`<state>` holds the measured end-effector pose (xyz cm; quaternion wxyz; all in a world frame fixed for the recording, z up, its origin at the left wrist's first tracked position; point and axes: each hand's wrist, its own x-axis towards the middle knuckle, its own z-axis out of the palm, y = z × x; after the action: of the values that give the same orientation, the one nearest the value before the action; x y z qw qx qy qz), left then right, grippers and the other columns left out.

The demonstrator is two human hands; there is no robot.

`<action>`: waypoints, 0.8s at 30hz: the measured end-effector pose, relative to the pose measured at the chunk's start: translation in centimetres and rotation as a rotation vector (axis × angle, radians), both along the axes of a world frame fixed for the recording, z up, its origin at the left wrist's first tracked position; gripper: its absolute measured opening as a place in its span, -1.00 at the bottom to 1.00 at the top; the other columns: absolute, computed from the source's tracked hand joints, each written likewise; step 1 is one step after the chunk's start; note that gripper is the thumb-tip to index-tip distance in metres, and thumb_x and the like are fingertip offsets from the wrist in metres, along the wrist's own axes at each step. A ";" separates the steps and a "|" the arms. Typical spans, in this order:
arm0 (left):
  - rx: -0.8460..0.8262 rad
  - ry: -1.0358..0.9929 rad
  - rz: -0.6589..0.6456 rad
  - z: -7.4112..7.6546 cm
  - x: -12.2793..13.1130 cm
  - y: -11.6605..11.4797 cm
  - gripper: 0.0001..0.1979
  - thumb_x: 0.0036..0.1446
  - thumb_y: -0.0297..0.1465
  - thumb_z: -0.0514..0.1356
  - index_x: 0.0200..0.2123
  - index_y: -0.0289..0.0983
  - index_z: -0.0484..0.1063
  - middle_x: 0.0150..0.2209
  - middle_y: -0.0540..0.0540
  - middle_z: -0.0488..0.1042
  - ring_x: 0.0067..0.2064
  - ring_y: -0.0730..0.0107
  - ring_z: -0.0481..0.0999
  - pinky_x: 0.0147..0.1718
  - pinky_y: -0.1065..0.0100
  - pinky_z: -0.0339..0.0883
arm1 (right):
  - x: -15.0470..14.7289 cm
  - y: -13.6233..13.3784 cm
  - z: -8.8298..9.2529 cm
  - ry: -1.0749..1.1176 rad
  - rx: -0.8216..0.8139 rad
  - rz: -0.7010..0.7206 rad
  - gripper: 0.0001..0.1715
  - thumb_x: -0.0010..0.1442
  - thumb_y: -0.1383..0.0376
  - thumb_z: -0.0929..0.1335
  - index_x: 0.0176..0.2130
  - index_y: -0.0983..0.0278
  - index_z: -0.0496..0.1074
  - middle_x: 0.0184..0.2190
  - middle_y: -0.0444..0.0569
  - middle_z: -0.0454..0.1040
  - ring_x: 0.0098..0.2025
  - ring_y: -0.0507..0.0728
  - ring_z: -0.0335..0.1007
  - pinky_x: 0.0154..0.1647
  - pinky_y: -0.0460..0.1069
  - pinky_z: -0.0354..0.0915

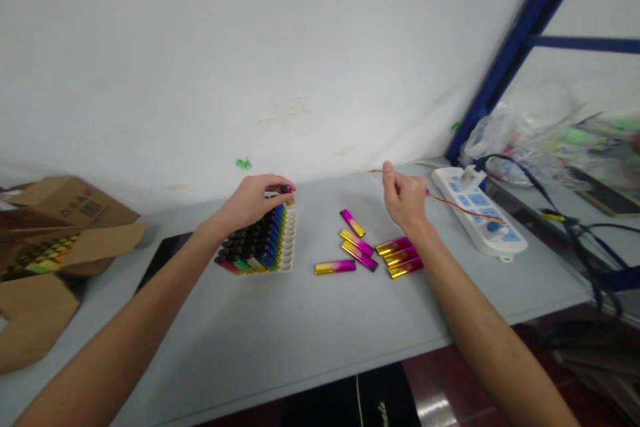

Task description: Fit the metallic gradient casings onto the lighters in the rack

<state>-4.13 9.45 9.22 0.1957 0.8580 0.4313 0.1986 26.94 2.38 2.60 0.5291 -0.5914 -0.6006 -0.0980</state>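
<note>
My left hand [253,200] pinches a small vape pen [288,195] with a dark end, at the far right corner of a white rack [289,247]. Many black-tipped pens [250,247] stand upright in that rack, while its right-hand holes are vacant. My right hand [404,197] is closed around a thin red-and-yellow wire [450,201] that runs to the power strip; a short end pokes out to its left. Between the hands lie several loose purple-and-gold vape pens [357,250], and a row of them [400,257] sits beside my right forearm.
A white power strip [480,213] with plugs lies at the right. Open cardboard boxes [75,227] stand at the left, one holding yellowish pens. A dark flat object [163,257] is behind my left forearm. Blue shelf posts [500,73] and plastic bags [520,140] are at the far right.
</note>
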 end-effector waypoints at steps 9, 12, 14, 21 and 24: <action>-0.030 0.352 -0.132 0.3 0.0 2.3 -0.74 0.21 -0.24 0.25 -0.19 -0.20 0.73 -0.15 -0.14 0.77 -0.10 0.10 0.71 0.03 0.25 0.45 | 0.3 0.3 -0.4 0.017 -0.006 -0.001 -0.22 0.56 -0.12 0.09 -0.62 0.14 -0.05 -0.71 -0.20 -0.02 -0.62 -0.02 -0.11 -0.44 0.06 -0.12; -0.030 0.408 -0.154 0.6 0.1 2.5 -0.74 0.22 -0.26 0.25 -0.19 -0.19 0.74 -0.16 -0.14 0.78 -0.11 0.12 0.71 0.00 0.26 0.44 | 0.4 0.3 -0.5 0.016 -0.001 0.000 -0.22 0.56 -0.12 0.09 -0.61 0.15 -0.05 -0.71 -0.20 -0.02 -0.63 -0.02 -0.12 -0.44 0.06 -0.12; -0.023 0.415 -0.157 0.7 0.1 2.6 -0.73 0.22 -0.26 0.25 -0.19 -0.19 0.75 -0.16 -0.14 0.78 -0.11 0.11 0.71 0.00 0.25 0.44 | 0.5 0.3 -0.4 0.017 -0.002 -0.005 -0.21 0.56 -0.14 0.08 -0.61 0.15 -0.04 -0.71 -0.20 -0.02 -0.63 -0.02 -0.11 -0.45 0.05 -0.12; -0.023 0.381 -0.145 0.6 0.1 2.6 -0.76 0.19 -0.27 0.29 -0.20 -0.17 0.77 -0.16 -0.15 0.78 -0.11 0.05 0.71 0.02 0.20 0.46 | 0.4 0.3 -0.3 0.013 -0.006 -0.005 -0.21 0.55 -0.15 0.09 -0.62 0.15 -0.04 -0.72 -0.19 -0.01 -0.63 -0.01 -0.11 -0.45 0.05 -0.11; -0.010 0.396 -0.139 0.5 0.5 2.4 -0.76 0.18 -0.33 0.28 -0.20 -0.19 0.77 -0.16 -0.17 0.78 -0.12 0.06 0.71 0.04 0.20 0.46 | 0.5 0.4 -0.3 0.017 0.002 0.000 -0.20 0.55 -0.17 0.08 -0.62 0.15 -0.04 -0.72 -0.19 -0.01 -0.63 -0.01 -0.12 -0.45 0.05 -0.11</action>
<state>-3.68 11.87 9.69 0.1246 0.9070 0.4022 0.0098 27.39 2.73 2.31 0.5349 -0.5914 -0.5961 -0.0937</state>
